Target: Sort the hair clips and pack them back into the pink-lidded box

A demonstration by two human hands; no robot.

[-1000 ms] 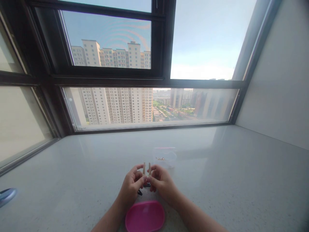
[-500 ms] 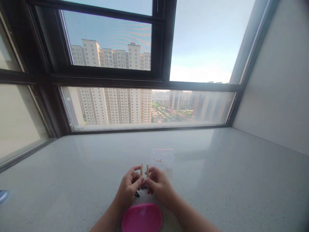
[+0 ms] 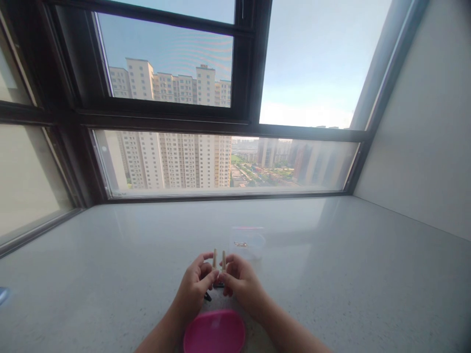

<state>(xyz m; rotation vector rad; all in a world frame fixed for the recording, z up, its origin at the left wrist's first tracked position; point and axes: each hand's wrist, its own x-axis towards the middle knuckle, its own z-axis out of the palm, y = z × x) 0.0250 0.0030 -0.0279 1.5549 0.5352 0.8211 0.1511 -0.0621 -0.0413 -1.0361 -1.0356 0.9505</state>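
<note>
The tray [image 3: 214, 331] looks like smooth, glossy plastic; the bag [image 3: 253, 242], clear plastic film. The sticks [image 3: 215, 259] look like matt wood. The desk [image 3: 331, 274] is speckled, stone-like and polished; the wall [image 3: 423, 147], smooth.

Surface, one: pale speckled counter [image 3: 353, 274], spanning the lower frame. On it: pink dish [image 3: 214, 334], bottom centre, cut by the frame; clear bag [image 3: 254, 240] with small gold-coloured piece [image 3: 240, 244], centre, below mid-height; black piece [image 3: 208, 296], lower centre, partly hidden; blue object [image 3: 3, 295], lower left edge, cropped.

Dark window frame [image 3: 244, 73]; pale tower blocks [image 3: 184, 159] outside; bluish object [image 3: 3, 295] at left edge, too cropped to identify.
</note>
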